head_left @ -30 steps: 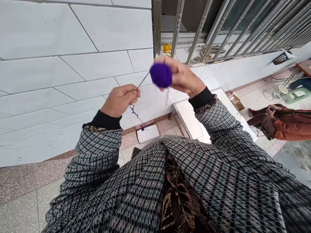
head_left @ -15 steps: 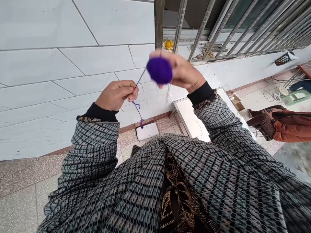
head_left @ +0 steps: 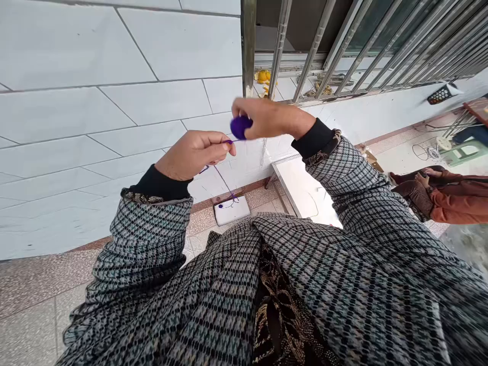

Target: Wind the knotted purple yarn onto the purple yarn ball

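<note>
My right hand (head_left: 263, 117) is closed around a purple ball of yarn (head_left: 239, 127), fingers over its top and thumb below. Close by on the left, my left hand (head_left: 202, 154) pinches the purple yarn strand (head_left: 224, 180) between thumb and fingers. A short stretch of strand runs from that pinch to the ball. From below my left hand the strand hangs slantwise toward a white box-like object (head_left: 236, 214) on the floor, where loose purple yarn and a small purple bit (head_left: 220, 206) show.
White tiled wall (head_left: 125, 112) stands ahead, with metal window bars (head_left: 280, 46) at upper right. Orange peels (head_left: 263, 76) lie on the sill. A white-topped table (head_left: 299, 188) is below my right arm. Another person (head_left: 453, 198) sits at the far right, near a green stool (head_left: 470, 151).
The ball in my right hand has moved down and turned, more covered by the fingers. My left hand has shifted right, closer to it. The hanging strand has swung.
</note>
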`<state>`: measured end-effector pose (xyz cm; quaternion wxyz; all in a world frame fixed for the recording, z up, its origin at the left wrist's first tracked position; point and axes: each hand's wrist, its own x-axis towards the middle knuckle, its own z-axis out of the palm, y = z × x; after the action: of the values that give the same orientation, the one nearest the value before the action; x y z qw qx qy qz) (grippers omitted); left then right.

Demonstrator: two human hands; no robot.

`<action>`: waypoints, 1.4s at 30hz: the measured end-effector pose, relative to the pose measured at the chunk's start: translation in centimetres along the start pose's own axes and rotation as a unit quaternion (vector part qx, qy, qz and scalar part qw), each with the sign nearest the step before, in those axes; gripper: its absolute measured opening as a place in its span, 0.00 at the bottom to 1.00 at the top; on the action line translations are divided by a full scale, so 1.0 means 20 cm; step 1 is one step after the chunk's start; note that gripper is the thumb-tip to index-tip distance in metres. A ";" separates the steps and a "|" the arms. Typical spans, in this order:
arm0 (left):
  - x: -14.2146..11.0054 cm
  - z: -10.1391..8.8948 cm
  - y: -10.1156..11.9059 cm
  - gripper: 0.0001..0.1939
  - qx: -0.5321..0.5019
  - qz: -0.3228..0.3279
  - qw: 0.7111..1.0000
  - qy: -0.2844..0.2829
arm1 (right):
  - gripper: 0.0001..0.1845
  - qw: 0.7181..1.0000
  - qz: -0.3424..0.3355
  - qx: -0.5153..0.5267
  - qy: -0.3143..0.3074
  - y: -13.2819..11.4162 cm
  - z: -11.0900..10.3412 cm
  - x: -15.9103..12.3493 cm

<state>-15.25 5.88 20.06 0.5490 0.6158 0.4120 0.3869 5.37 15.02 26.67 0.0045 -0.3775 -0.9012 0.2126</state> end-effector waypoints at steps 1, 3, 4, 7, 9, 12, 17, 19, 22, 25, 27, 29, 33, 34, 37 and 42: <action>-0.01 -0.02 -0.01 0.09 -0.007 -0.009 1.000 0.005 | 0.20 0.998 -0.009 0.002 -0.069 0.02 0.01 -0.01; -0.01 -0.05 -0.03 0.08 -0.031 -0.025 0.999 0.014 | 0.19 0.977 -0.053 0.038 -0.203 0.06 0.02 -0.03; -0.01 -0.06 -0.04 0.08 -0.044 -0.032 0.998 0.017 | 0.19 0.958 -0.083 0.073 -0.263 0.07 0.03 -0.04; -0.01 -0.10 -0.09 0.10 -0.083 -0.043 0.995 0.016 | 0.23 0.886 -0.161 0.216 -0.378 0.12 0.07 -0.08; -0.02 -0.13 -0.14 0.13 -0.108 -0.043 0.993 0.032 | 0.29 0.847 -0.193 0.304 -0.390 0.16 0.08 -0.11; -0.06 -0.17 -0.22 0.13 -0.139 -0.027 0.982 0.122 | 0.35 0.818 -0.216 0.392 -0.360 0.23 0.11 -0.16; -0.14 -0.23 -0.33 0.17 -0.165 0.013 0.952 0.258 | 0.38 0.804 -0.210 0.457 -0.317 0.29 0.15 -0.22; -0.15 -0.24 -0.37 0.20 -0.162 0.014 0.942 0.293 | 0.38 0.803 -0.208 0.468 -0.304 0.30 0.17 -0.22; -0.14 -0.24 -0.43 0.23 -0.157 0.006 0.930 0.333 | 0.37 0.810 -0.204 0.462 -0.299 0.29 0.19 -0.22; -0.12 -0.18 -0.48 0.21 -0.171 -0.028 0.942 0.289 | 0.40 0.812 -0.201 0.499 -0.227 0.26 0.19 -0.19; -0.09 -0.12 -0.51 0.17 -0.166 -0.064 0.961 0.214 | 0.42 0.797 -0.202 0.554 -0.134 0.22 0.16 -0.17; -0.07 -0.05 -0.52 0.15 -0.158 -0.085 0.974 0.136 | 0.40 0.778 -0.202 0.595 -0.029 0.17 0.10 -0.14; -0.02 0.06 -0.49 0.12 -0.171 -0.066 0.982 0.046 | 0.26 0.819 -0.104 0.560 0.064 0.05 -0.05 -0.12; -0.02 0.07 -0.48 0.12 -0.176 -0.061 0.982 0.036 | 0.24 0.830 -0.079 0.548 0.066 0.03 -0.09 -0.13; -0.01 0.06 -0.47 0.14 -0.182 -0.053 0.982 0.024 | 0.20 0.846 -0.051 0.526 0.076 0.00 -0.16 -0.14; 0.01 -0.02 -0.50 0.12 -0.094 -0.062 0.993 0.046 | 0.19 0.868 -0.057 0.491 0.052 0.06 -0.17 -0.11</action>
<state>-16.43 6.89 10.08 0.6079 0.5165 0.4360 0.4167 8.30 15.65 29.67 0.2486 -0.2855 -0.6988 0.6069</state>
